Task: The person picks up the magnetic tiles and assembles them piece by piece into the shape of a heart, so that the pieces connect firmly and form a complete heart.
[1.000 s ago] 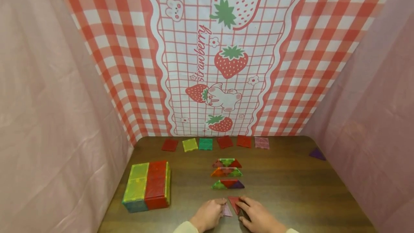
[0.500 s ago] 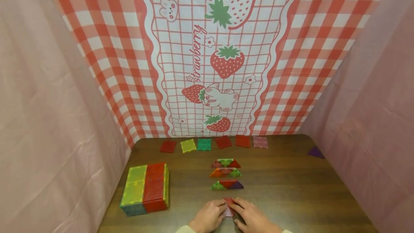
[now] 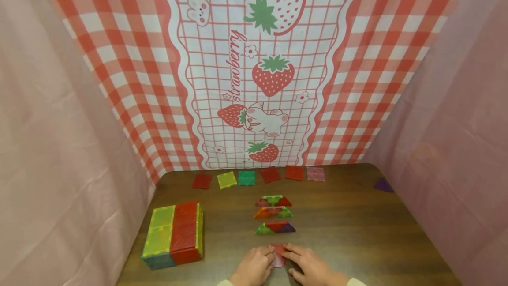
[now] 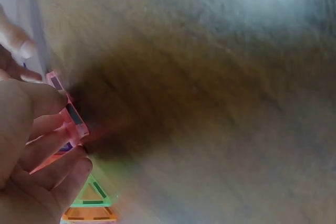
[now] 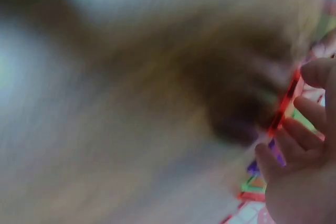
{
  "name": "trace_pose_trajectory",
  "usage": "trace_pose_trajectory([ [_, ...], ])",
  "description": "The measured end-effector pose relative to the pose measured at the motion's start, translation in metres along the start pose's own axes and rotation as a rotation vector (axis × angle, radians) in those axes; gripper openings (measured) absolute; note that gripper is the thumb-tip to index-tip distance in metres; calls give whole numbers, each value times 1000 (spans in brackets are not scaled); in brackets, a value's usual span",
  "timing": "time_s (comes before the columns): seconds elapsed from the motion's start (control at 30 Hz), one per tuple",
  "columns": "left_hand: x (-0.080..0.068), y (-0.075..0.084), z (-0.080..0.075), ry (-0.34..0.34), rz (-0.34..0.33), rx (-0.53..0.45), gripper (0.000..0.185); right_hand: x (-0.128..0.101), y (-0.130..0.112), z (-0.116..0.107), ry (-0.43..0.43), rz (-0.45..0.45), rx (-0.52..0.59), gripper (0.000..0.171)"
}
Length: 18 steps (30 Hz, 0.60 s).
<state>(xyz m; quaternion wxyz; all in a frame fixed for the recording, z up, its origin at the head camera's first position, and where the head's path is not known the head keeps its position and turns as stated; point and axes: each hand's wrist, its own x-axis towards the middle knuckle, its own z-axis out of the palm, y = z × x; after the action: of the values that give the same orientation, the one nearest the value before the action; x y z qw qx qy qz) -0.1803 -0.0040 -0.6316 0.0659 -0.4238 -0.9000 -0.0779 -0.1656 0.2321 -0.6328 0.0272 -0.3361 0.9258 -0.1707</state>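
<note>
Near the front of the table, my left hand (image 3: 254,266) pinches a pink triangular magnetic tile (image 3: 278,261); the tile's edge (image 4: 72,113) shows between thumb and fingers in the left wrist view. My right hand (image 3: 310,267) holds a red triangular magnetic tile (image 3: 279,249) against it, and the two overlap or meet edge to edge in the head view. In the right wrist view the red tile's rim (image 5: 285,100) lies between the thumb and fingers. Just beyond the hands stands a row of green, red and purple triangles (image 3: 275,228).
Two more upright rows of joined triangles, a nearer one (image 3: 274,212) and a farther one (image 3: 274,201), stand behind. A yellow, red and blue tile box (image 3: 172,235) sits at left. Several square tiles, including a teal one (image 3: 246,178), line the back; a purple triangle (image 3: 383,185) lies at right.
The pink and red triangles, apart a second ago, have come together between the hands. The right hand has moved toward the left, and the head view has shifted slightly.
</note>
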Motion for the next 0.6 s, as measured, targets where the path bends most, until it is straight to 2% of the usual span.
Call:
trace_pose_trajectory([
  [0.1,-1,1,0,27,16,46,28,-4,15,-15,65,-26,-27,41],
  [0.2,-1,2,3,90,38,68,29,-9,42,-37,194,-34,-105,33],
  [0.3,0,1,5,114,53,61,30,-12,73,-60,299,0,-177,29],
  [0.37,1,0,6,112,56,39,28,-12,94,-77,327,36,-220,29],
  [0.47,1,0,5,66,41,14,27,-12,123,-103,349,82,-261,30],
  [0.6,0,6,1,-105,-73,-61,37,-16,163,-129,351,177,-323,32],
])
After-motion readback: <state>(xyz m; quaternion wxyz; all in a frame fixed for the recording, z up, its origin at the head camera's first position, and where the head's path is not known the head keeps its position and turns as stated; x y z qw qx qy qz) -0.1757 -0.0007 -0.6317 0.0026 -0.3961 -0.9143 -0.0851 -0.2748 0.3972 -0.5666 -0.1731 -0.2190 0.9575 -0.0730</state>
